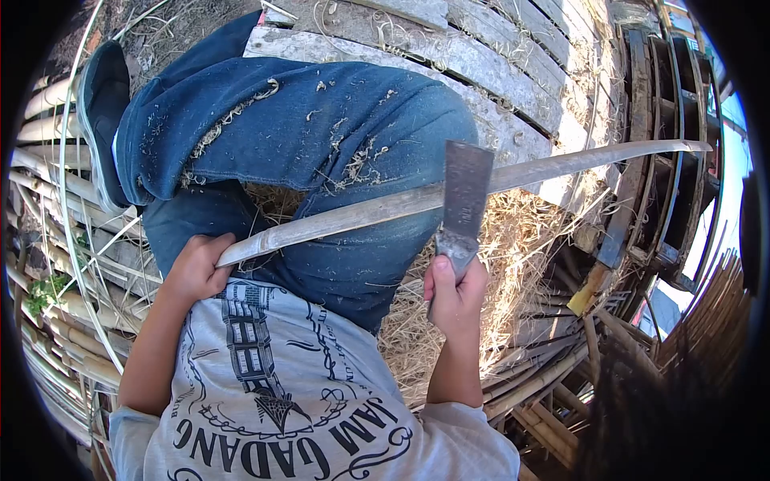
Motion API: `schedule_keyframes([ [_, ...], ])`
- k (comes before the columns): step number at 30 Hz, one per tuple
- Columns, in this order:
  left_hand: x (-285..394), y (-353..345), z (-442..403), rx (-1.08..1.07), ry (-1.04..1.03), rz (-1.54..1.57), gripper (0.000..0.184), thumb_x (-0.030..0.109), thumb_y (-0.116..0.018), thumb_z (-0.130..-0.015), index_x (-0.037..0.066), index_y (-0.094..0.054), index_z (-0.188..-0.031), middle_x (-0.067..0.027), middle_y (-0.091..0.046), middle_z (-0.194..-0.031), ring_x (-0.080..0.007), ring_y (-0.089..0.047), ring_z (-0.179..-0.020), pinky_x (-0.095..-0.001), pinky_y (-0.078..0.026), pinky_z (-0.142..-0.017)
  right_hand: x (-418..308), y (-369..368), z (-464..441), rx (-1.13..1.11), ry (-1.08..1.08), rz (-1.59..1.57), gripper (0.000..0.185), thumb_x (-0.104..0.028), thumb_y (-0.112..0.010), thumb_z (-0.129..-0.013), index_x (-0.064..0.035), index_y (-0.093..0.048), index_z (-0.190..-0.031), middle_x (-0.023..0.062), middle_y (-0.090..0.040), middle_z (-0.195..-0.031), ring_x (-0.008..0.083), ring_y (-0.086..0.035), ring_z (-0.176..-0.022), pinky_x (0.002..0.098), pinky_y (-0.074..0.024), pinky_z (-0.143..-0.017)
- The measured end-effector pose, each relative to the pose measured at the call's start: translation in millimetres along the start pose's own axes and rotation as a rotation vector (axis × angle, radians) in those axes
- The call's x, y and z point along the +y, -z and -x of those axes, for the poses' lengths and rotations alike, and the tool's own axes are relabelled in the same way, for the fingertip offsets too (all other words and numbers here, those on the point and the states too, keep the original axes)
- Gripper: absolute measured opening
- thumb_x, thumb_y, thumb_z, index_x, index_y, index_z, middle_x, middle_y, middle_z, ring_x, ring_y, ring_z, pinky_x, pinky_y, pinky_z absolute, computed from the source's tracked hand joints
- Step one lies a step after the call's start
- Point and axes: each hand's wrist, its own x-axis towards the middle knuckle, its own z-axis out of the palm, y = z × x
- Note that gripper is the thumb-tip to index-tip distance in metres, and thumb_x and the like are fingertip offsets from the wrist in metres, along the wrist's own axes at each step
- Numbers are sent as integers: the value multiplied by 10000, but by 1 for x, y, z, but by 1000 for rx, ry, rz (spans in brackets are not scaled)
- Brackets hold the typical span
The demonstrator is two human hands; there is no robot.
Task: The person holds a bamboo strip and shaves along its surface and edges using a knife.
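Note:
A long, slightly curved bamboo strip (353, 215) runs from my left side, over my raised thigh, to the far right. My left hand (199, 266) is closed around its near end at my waist. In my right hand (459, 295) is a broad-bladed knife (468, 188), its flat, square-ended blade pointing up and away from me. The blade crosses in front of the strip and hides a short piece of it; whether they touch, I cannot tell. Shavings cling to my jeans (281, 120), which the strip lies across.
Weathered planks (497, 60) lie ahead, strewn with curls of shaving. A heap of pale shavings (513, 248) covers the ground right of my leg. Stacked wooden pallets (642, 144) stand at the right, bamboo poles (545, 353) below them. More bamboo (88, 361) lies at left.

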Motion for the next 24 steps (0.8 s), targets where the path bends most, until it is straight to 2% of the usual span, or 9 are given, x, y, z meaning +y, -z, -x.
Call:
schedule_keyframes([
  [3,5,3,2,-10,39,-6,98,43,-541,-665,4,-517,-751,-224,-517,-600,-442,-545,-608,-466,-434,-561,-3,11,-10,184,-104,-298,227,-209,-624,-904,3,-563,-852,24,-569,-613,70,-476,-492,244,-362,-473],
  [5,2,4,2,4,20,-14,98,42,-543,-667,4,-521,-754,-224,-520,-603,-442,-546,-612,-466,-433,-561,1,-2,-5,140,-92,-243,241,-220,-619,-911,1,-556,-836,32,-566,-600,86,-490,-479,242,-364,-463],
  [7,0,3,-1,-27,32,17,95,51,-545,-674,2,-521,-752,-224,-520,-605,-443,-545,-618,-463,-436,-565,7,-25,7,-104,94,144,255,-206,-575,-943,-15,-522,-784,14,-527,-563,76,-479,-457,221,-354,-431],
  [11,2,1,0,-31,58,36,95,58,-549,-679,-1,-519,-747,-225,-523,-608,-441,-544,-620,-457,-436,-569,11,-28,7,-128,184,236,246,-200,-581,-937,-5,-522,-799,37,-509,-545,82,-490,-468,236,-377,-442],
  [13,6,3,0,-9,57,23,81,55,-545,-688,-2,-516,-739,-226,-523,-607,-438,-542,-607,-454,-430,-561,14,-19,5,72,-51,-138,246,-210,-627,-901,5,-530,-832,69,-516,-553,107,-529,-491,274,-408,-470],
  [15,2,2,1,-5,12,7,65,47,-536,-697,-1,-513,-735,-226,-519,-604,-434,-540,-594,-452,-422,-545,19,-21,4,128,-63,-163,256,-213,-657,-875,0,-524,-826,82,-506,-554,123,-546,-496,301,-414,-472],
  [18,5,2,-2,23,25,-7,55,42,-538,-704,-1,-503,-710,-222,-505,-593,-427,-535,-571,-439,-412,-519,17,-37,1,47,201,90,262,-202,-673,-858,-12,-505,-792,78,-439,-518,141,-456,-442,301,-373,-449],
  [21,6,-4,1,97,52,-75,85,50,-570,-717,0,-504,-699,-207,-514,-581,-403,-549,-547,-416,-424,-504,16,-26,-8,-51,149,106,287,-217,-688,-844,-7,-505,-775,86,-407,-511,159,-415,-440,303,-365,-451],
  [24,9,-10,10,252,-12,-225,133,81,-605,-687,13,-491,-692,-200,-539,-596,-397,-559,-548,-425,-442,-512,26,-27,-12,10,212,17,302,-240,-705,-830,-8,-525,-758,81,-390,-513,154,-381,-445,304,-362,-454],
])
